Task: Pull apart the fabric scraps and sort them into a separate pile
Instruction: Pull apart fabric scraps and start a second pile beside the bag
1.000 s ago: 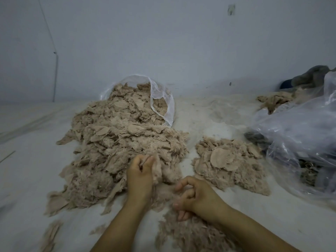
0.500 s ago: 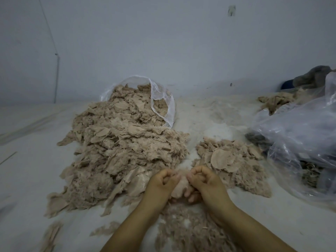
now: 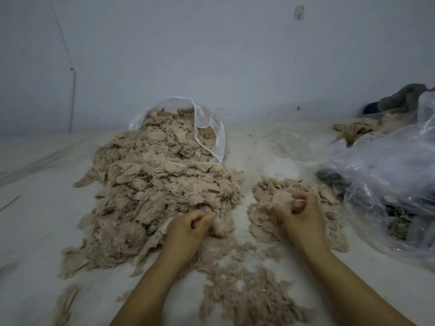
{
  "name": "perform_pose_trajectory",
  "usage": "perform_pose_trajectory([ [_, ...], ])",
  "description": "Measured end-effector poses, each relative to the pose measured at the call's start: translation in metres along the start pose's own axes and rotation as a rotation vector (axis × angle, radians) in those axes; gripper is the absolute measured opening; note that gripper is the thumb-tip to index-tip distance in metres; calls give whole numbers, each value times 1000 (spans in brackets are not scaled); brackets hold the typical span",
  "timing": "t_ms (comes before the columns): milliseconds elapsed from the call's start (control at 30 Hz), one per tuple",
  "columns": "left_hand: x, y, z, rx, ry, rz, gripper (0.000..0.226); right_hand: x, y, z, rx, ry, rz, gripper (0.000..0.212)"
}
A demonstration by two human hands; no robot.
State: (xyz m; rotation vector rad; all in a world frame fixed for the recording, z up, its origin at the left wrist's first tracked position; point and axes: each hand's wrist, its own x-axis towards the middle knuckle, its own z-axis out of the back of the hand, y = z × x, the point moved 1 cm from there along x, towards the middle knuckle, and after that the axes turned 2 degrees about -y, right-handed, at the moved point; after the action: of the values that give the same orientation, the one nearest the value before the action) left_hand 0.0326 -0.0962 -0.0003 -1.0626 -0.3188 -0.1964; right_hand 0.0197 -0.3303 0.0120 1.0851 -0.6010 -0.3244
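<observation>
Hands parted over beige fabric scraps

Right hand (image 3: 300,214) pinches a scrap (image 3: 282,200) over the small pile (image 3: 270,222) at 3 o'clock; left hand (image 3: 188,228), fingers curled, grips fluff at the big pile (image 3: 153,191).

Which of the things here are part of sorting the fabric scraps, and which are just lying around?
Part of the job:
- big scrap heap
- small sorted pile
- left hand at the heap's edge
- right hand holding a scrap over the small pile
- fluff in front

Lying about:
- crumpled plastic bag on the right
- grey cloth behind it
</observation>
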Motion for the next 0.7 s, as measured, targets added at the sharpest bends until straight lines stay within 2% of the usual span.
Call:
perform_pose_trajectory([
  [67,-1,1,0,175,218,-14,11,-5,2,-4,-14,1,158,22],
  [133,-4,6,-5,391,379,-56,21,-15,-1,-17,-88,161,271,13],
  [167,-5,9,-6,461,408,-75,23,-18,-5,-23,-168,276,274,15],
  [233,-4,8,-6,460,415,-95,13,-18,-10,-27,-324,406,249,31],
  [267,-4,8,-6,393,421,-76,7,-17,-8,-25,-325,387,264,32],
  [333,-5,4,-5,218,441,-44,12,-20,-3,-22,-210,319,339,24],
  [400,-6,0,-7,128,434,-92,20,-28,4,-25,-84,459,267,14],
  [467,-8,-4,-11,96,428,-159,13,-38,7,-34,-35,645,141,16],
  [500,-9,-5,-11,82,426,-177,9,-41,7,-38,-5,673,103,20],
  [600,-7,-8,-9,14,358,-217,12,-41,5,-39,168,658,-21,23],
  [700,-5,-7,-9,37,327,-196,23,-41,1,-37,177,669,-31,18],
])
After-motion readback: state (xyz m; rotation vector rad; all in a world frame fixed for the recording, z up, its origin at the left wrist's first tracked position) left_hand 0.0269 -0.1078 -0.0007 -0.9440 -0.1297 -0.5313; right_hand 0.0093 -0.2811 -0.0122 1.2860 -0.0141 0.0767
